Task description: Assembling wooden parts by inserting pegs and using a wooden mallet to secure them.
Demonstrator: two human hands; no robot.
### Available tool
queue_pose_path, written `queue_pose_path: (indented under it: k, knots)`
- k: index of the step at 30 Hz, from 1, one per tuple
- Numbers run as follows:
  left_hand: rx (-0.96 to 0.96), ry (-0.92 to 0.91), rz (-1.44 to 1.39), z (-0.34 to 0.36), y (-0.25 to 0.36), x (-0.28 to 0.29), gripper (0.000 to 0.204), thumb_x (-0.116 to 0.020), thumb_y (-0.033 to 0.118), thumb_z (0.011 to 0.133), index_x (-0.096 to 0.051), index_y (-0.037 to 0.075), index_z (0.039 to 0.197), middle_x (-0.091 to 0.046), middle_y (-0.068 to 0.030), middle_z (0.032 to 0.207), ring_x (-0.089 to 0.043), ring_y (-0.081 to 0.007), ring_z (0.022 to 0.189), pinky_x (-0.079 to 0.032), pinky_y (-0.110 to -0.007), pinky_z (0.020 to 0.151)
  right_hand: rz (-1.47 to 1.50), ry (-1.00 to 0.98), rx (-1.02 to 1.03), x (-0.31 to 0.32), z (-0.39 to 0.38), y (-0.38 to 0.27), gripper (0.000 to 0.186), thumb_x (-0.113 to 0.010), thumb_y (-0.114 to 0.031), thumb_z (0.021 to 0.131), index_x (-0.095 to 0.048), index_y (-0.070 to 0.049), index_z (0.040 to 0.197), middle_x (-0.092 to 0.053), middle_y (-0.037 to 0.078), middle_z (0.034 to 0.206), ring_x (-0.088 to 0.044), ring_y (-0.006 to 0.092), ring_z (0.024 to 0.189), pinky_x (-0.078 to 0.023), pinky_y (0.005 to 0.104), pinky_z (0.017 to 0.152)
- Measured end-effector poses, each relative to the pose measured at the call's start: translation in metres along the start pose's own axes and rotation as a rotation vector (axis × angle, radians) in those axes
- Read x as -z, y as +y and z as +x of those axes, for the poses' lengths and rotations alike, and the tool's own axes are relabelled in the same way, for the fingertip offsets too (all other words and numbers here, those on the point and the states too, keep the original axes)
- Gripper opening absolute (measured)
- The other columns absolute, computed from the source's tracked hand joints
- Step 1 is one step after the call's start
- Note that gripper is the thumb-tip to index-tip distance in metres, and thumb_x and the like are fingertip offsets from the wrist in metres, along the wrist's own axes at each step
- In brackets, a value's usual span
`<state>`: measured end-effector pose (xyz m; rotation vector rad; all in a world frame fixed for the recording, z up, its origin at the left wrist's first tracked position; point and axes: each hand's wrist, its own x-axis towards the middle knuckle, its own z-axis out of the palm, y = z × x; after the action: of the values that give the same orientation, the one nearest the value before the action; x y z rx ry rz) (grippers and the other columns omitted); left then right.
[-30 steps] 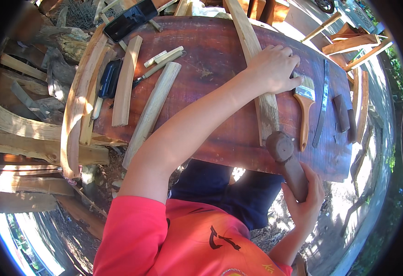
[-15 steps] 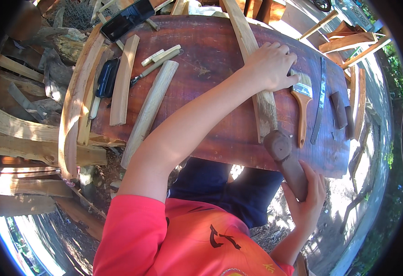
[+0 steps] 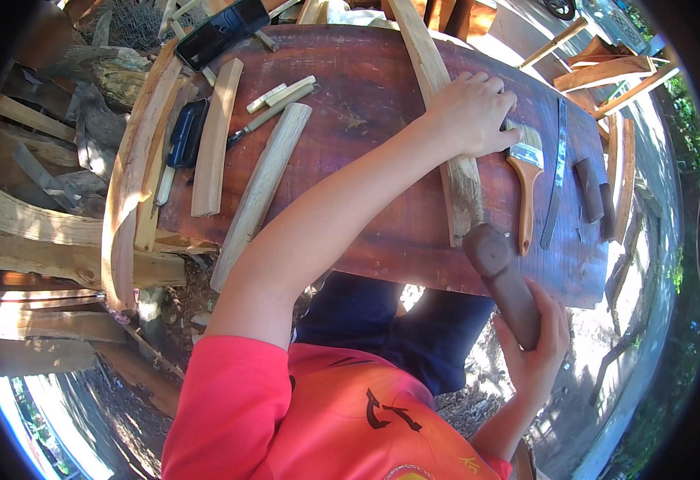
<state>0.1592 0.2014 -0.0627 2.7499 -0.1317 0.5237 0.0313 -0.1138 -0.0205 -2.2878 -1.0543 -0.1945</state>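
Observation:
My left hand (image 3: 471, 114) is closed over a long pale wooden bar (image 3: 419, 54) lying across the reddish-brown board (image 3: 350, 208). Beside its fingertips is a wide paintbrush (image 3: 526, 200) with a wooden handle; a dark flat strip (image 3: 554, 204) lies to the right of that. My right hand (image 3: 538, 344) grips a dark brown club-shaped tool (image 3: 503, 288), its rounded head at the bar's near end; whether they touch I cannot tell. Two short dark pieces (image 3: 588, 192) rest at the board's right. A pale stick (image 3: 262, 200) lies by my left forearm.
At the board's left are wooden strips (image 3: 134, 184), a slim-handled tool (image 3: 262, 120), small pale pieces (image 3: 266, 96), a dark case (image 3: 186, 136) and a phone (image 3: 218, 36). Scrap timber (image 3: 62, 232) fills the left side; more wooden pieces (image 3: 606, 76) stand beyond the far right edge.
In my right hand, the dark tool's head has shifted slightly right relative to the bar's near end. My left hand keeps its grip on the bar.

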Motion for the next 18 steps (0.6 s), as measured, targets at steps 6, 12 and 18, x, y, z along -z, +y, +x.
queue_pose_path:
  k: [6, 12, 18]
  knots:
    - [0.000, -0.011, -0.012, 0.0002, 0.0007, 0.0010, 0.055, -0.066, 0.056, 0.100, -0.073, 0.009, 0.128, -0.070, -0.0122, 0.123, -0.062, -0.0319, 0.126, -0.047, -0.046, 0.112, -0.060, -0.091, -0.064, -0.0023, -0.0021, 0.0003, 0.063, -0.090, -0.019, 0.078, -0.067, -0.003, 0.134, -0.073, 0.016, 0.109, -0.066, 0.0368, 0.089, -0.051, 0.0454, 0.082]
    - [0.012, -0.004, -0.020, 0.0005, 0.0004, 0.0010, 0.054, -0.066, 0.056, 0.099, -0.073, 0.010, 0.127, -0.069, -0.0118, 0.124, -0.062, -0.0321, 0.126, -0.047, -0.045, 0.114, 0.046, 0.041, -0.029, 0.0013, -0.0039, -0.0010, 0.064, -0.090, -0.017, 0.078, -0.067, -0.002, 0.135, -0.073, 0.016, 0.109, -0.066, 0.0367, 0.090, -0.052, 0.0451, 0.082]
    - [0.000, 0.014, -0.020, 0.0007, 0.0009, 0.0028, 0.052, -0.067, 0.055, 0.099, -0.074, 0.010, 0.125, -0.070, -0.0122, 0.122, -0.062, -0.0315, 0.125, -0.047, -0.045, 0.113, -0.088, -0.126, -0.085, -0.0010, -0.0005, 0.0003, 0.063, -0.090, -0.019, 0.079, -0.067, -0.003, 0.136, -0.073, 0.015, 0.111, -0.067, 0.0362, 0.092, -0.052, 0.0452, 0.084]
